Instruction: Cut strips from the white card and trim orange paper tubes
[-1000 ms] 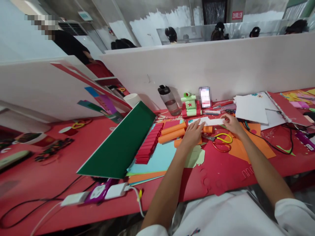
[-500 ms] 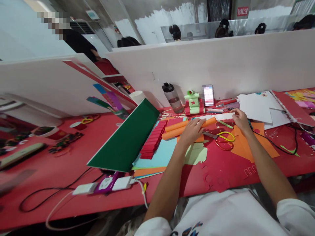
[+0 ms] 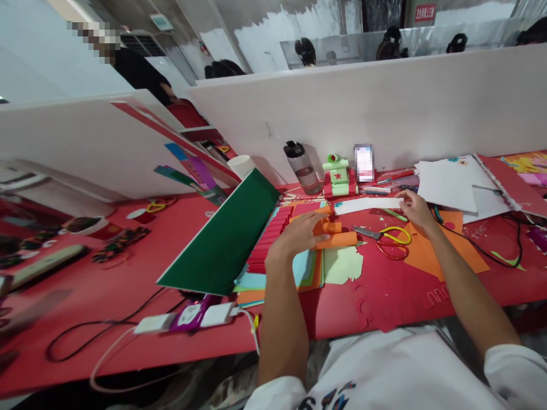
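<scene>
My left hand (image 3: pixel 299 232) rests over several orange paper rolls (image 3: pixel 342 240), with its thumb and fingers around the middle one. Its palm side and part of the rolls are hidden. My right hand (image 3: pixel 412 208) pinches the right end of a white paper strip (image 3: pixel 367 205) that lies along the table. Scissors with yellow and red handles (image 3: pixel 395 234) lie between my hands, blades pointing left. A row of folded red paper pieces (image 3: pixel 267 245) sits left of my left hand, on light blue and other coloured sheets (image 3: pixel 252 280).
A green board (image 3: pixel 222 239) leans at the left. Behind stand a water bottle (image 3: pixel 304 171), a green-and-red paper model (image 3: pixel 337 177) and a phone (image 3: pixel 364 162) against the white partition (image 3: pixel 405 108). Orange sheets (image 3: pixel 453 256) and a black cable (image 3: pixel 487 255) lie at the right.
My left hand has moved left and nearer, and the orange rolls have shifted and spread apart beneath it. More of the white strip shows. My right hand still pinches its end.
</scene>
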Available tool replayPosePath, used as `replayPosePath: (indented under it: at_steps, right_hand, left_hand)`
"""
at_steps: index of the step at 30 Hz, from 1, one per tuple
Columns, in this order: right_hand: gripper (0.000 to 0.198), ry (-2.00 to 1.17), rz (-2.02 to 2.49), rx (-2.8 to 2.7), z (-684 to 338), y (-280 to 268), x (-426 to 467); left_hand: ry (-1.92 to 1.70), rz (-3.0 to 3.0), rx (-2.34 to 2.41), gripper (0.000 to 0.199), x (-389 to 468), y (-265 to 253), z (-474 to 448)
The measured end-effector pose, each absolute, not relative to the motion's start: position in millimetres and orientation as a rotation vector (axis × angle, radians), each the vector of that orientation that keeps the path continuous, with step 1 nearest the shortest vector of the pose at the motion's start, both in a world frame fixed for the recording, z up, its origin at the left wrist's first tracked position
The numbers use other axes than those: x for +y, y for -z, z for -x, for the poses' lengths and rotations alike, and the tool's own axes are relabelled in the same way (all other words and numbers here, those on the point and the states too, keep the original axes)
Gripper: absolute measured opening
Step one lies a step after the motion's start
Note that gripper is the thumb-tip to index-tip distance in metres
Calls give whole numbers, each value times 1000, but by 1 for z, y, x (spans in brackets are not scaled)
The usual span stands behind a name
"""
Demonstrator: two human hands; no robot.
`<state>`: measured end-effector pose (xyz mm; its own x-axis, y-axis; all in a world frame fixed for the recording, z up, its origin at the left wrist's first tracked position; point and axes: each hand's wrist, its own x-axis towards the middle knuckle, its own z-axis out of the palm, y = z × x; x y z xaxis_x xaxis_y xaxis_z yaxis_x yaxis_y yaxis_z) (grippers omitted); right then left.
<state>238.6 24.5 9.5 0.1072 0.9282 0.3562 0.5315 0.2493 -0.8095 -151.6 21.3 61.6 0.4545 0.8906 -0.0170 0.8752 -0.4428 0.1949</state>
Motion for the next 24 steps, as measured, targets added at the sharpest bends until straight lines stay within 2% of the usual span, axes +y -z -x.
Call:
replayPosePath:
  at_steps: [5, 13, 20, 24]
  right_hand:
    - [22, -573, 1404, -1592, -234, -10, 23]
    - [22, -690, 1365, -1640, -231, -6, 24]
    - [21, -744, 1246, -1662, -219, -1, 25]
    - [22, -794, 1239, -1699, -200, 3, 23]
  left_hand:
    - [-158, -2480, 1561, 39, 25, -58, 150]
    - [-240, -2394, 1939, 40, 31, -54, 161]
    - [-180, -2408, 1521, 33, 29, -54, 155]
    - [-89, -2384, 1524, 41, 29, -50, 147]
